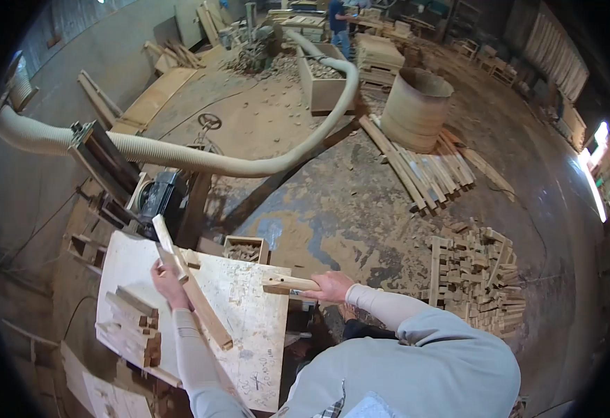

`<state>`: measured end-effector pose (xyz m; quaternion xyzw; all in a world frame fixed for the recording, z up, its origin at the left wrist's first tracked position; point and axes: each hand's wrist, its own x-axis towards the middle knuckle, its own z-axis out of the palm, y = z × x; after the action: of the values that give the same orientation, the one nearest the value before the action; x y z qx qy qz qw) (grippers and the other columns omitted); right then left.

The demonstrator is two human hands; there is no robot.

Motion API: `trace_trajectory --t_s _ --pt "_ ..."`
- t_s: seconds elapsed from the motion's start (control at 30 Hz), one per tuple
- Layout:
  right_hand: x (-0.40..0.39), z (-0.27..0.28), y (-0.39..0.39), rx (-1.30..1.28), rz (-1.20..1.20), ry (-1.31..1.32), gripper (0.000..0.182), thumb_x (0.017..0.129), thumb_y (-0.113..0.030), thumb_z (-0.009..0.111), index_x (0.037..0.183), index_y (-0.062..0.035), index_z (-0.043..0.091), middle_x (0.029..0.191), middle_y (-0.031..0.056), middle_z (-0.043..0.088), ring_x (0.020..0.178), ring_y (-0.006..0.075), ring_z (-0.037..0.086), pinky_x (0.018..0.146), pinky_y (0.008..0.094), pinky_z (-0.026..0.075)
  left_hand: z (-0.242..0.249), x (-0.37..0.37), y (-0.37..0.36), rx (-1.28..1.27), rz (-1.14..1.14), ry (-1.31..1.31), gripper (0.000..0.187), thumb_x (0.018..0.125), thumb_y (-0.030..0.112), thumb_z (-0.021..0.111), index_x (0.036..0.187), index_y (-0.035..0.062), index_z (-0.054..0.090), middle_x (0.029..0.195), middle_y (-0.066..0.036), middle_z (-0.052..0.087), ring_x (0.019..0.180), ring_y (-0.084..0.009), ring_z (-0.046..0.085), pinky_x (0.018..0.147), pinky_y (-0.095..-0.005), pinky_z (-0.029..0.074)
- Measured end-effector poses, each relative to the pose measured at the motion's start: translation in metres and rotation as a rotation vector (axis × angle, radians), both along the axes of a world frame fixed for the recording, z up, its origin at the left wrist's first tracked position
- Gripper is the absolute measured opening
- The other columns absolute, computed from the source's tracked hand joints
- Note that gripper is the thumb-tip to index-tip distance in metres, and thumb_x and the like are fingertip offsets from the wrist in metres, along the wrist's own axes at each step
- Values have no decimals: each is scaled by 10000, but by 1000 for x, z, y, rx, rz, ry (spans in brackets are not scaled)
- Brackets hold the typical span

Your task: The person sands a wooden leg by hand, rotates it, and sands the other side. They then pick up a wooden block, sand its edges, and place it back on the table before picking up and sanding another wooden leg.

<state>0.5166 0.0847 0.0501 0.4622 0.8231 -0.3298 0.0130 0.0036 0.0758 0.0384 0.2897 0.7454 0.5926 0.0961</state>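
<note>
My left hand is closed around a narrow wooden piece that points toward the machine at the far left of the worktable. A long wooden strip lies on the table beside that hand, slanting toward my body. My right hand grips the near end of another wooden piece, which has dark holes near its far end and reaches over the table's right edge. Several wooden blocks are stacked on the table left of my left forearm.
Behind the table stand a motor machine and a ribbed hose. A box of offcuts sits at the table's far edge. On the right are a wood pile, long boards and a barrel. Another person stands far back.
</note>
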Motion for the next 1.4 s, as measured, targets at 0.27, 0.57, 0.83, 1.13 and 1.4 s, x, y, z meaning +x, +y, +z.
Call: trace_trajectory --t_s 0.27,0.57,0.83,1.13,1.4 --pt "58 -67 10 -76 -194 614 675 985 -546 794 1446 -65 690 1134 199 792 1013 352 776 907 462 605 -2 259 -64 -203 -714 -50 392 1018 76 792 1398 24 706 1147 -85 715 993 -163 714 899 -317 598" --pt "122 -37 50 -441 -10 852 383 1025 -145 788 1375 -2 726 1180 125 812 1006 135 773 871 311 624 36 409 -41 -366 -952 10 347 1027 78 780 1361 20 711 1122 -91 715 985 -189 731 891 -325 605" --pt "221 -59 135 -168 -348 762 374 986 -281 826 1230 -5 763 1017 152 822 939 256 812 835 387 625 1 433 12 -284 -700 454 337 1016 185 790 1312 42 717 1173 -163 700 1124 -372 701 977 -450 573" --pt "425 -287 29 -426 -437 -498 504 889 -302 805 1322 -46 780 1358 270 760 1260 440 736 1107 554 562 -27 448 33 -417 -639 685 325 1007 291 800 1211 43 752 1179 -165 735 1125 -388 694 965 -491 566" --pt "408 -342 53 -455 -71 -590 403 798 -316 902 1144 -112 882 1287 202 810 1212 305 784 1086 460 598 -25 454 36 -448 -577 701 236 1012 265 777 1117 53 769 1079 -149 746 1027 -385 715 885 -495 571"
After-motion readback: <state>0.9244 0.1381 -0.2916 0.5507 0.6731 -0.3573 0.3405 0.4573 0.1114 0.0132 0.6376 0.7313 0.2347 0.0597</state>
